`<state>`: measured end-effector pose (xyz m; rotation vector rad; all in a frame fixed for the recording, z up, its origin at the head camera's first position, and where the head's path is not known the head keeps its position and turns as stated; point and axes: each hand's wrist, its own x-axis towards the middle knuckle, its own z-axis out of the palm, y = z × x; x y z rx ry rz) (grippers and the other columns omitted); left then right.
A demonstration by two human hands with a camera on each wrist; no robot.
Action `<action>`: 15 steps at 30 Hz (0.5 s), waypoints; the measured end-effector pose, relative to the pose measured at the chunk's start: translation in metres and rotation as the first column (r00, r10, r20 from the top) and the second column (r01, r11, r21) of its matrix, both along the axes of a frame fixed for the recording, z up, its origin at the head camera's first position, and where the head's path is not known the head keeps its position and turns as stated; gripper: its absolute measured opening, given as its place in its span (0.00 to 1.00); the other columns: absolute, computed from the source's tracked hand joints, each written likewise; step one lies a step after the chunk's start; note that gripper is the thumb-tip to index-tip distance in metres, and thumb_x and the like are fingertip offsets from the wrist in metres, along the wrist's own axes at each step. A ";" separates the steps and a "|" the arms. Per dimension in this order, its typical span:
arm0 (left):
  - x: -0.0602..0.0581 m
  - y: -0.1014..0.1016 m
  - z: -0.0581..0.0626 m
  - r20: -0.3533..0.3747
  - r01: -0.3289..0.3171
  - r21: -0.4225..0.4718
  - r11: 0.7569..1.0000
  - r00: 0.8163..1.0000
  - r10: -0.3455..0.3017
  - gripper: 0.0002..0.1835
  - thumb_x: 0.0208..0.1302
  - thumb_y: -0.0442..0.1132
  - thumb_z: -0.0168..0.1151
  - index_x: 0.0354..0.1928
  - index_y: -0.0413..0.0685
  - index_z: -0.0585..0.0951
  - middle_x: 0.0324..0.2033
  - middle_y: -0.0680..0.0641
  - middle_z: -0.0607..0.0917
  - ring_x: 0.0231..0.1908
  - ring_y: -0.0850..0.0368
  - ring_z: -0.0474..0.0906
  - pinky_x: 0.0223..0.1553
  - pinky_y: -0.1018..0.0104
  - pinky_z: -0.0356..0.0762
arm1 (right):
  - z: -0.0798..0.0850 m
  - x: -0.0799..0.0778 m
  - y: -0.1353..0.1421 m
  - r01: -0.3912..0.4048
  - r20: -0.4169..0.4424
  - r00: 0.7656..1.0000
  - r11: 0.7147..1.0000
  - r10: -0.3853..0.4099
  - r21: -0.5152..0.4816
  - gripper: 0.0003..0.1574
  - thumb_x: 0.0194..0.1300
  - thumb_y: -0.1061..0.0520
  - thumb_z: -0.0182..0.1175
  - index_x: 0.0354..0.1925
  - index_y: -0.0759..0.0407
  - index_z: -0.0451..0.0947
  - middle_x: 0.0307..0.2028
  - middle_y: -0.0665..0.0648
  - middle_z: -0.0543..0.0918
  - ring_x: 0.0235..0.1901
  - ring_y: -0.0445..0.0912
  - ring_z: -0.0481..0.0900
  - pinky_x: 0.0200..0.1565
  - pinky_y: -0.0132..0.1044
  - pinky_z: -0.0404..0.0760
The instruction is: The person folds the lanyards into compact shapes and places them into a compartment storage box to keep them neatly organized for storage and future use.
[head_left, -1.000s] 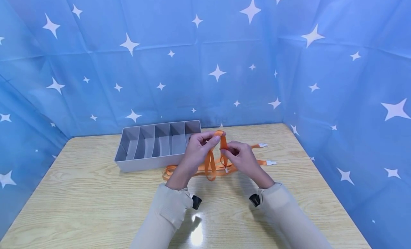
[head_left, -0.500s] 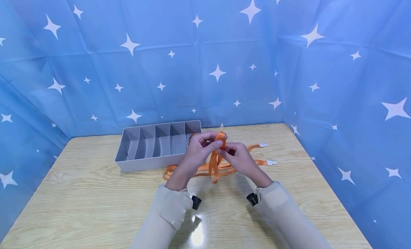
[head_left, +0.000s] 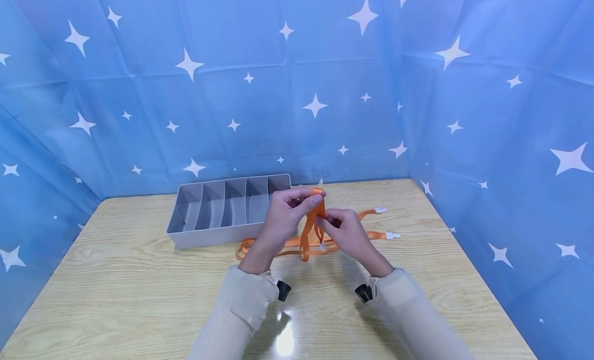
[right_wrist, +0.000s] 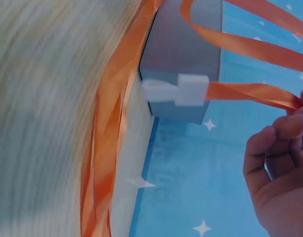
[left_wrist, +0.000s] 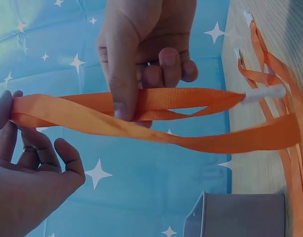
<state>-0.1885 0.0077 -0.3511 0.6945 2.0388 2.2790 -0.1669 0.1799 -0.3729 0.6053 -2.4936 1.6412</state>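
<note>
Between my two hands an orange lanyard hangs folded over the table. My left hand pinches its top fold between thumb and fingers. Slightly lower and to the right, my right hand pinches the strap; the left wrist view shows its thumb pressed flat on the bands. A white plastic clip dangles from the strap below the right fingers. The longer loop hangs beside the pinched bands. More orange lanyards lie on the table beneath, partly hidden by the hands.
Behind and left of the hands stands a grey divided tray with several compartments; the left hand covers its right end. White clips of the lying lanyards point right on the wooden table. A blue star-patterned cloth encloses the back and sides.
My right hand has shifted slightly left along the strap. The left hand's fold dipped, then rose again. The hanging loop swung right, then back left, and the white clip below shows again.
</note>
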 end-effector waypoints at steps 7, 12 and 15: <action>0.002 0.000 0.004 -0.001 -0.011 0.011 1.000 1.000 0.011 0.11 0.67 0.36 0.65 0.46 0.36 0.86 0.41 0.45 0.86 0.42 0.52 0.78 0.47 0.63 0.79 | -0.001 0.005 -0.003 0.000 0.035 0.999 1.000 0.000 -0.008 0.09 0.72 0.67 0.57 0.37 0.69 0.83 0.18 0.53 0.72 0.17 0.40 0.63 0.23 0.31 0.65; 0.003 0.000 0.006 0.017 0.003 0.020 1.000 1.000 -0.004 0.11 0.67 0.35 0.65 0.46 0.34 0.86 0.41 0.45 0.86 0.46 0.51 0.79 0.50 0.61 0.79 | -0.003 -0.001 -0.002 -0.025 -0.004 1.000 0.999 0.025 -0.035 0.10 0.72 0.68 0.54 0.39 0.71 0.83 0.16 0.52 0.68 0.15 0.41 0.61 0.21 0.33 0.64; 0.003 0.001 0.007 0.020 0.011 0.029 1.000 1.000 -0.012 0.11 0.67 0.34 0.65 0.46 0.33 0.85 0.41 0.44 0.86 0.48 0.50 0.79 0.51 0.60 0.79 | -0.012 -0.012 0.001 -0.049 -0.019 0.999 0.997 0.048 -0.052 0.11 0.73 0.69 0.53 0.41 0.71 0.82 0.16 0.53 0.67 0.15 0.42 0.61 0.20 0.33 0.63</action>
